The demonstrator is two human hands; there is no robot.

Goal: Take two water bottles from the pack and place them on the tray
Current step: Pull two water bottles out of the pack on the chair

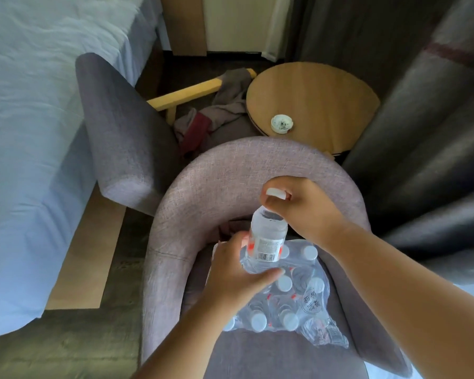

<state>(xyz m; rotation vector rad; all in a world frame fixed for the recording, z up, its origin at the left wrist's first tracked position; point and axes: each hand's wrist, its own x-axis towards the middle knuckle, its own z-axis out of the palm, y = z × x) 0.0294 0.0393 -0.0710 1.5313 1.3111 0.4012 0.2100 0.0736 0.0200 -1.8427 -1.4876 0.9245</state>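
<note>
- 1 water bottle (267,236) stood lifted above the pack (285,294) on the chair (203,187).
- Right hand (298,209) closed its fingers round the bottle's neck, beside the white cap (275,193).
- Left hand (236,272) curled its fingers around the bottle's base, partly closed, touching the pack's plastic wrap.

bottle (267,236) neck hidden, pack (298,302) label txt unreadable

The pack (282,291) sits on the near chair (192,192) before me. Beyond its back, far right, stands the table (312,97) carrying an ashtray (282,123). A second chair (121,127) is far left, the bed (33,132) left of it.
</note>
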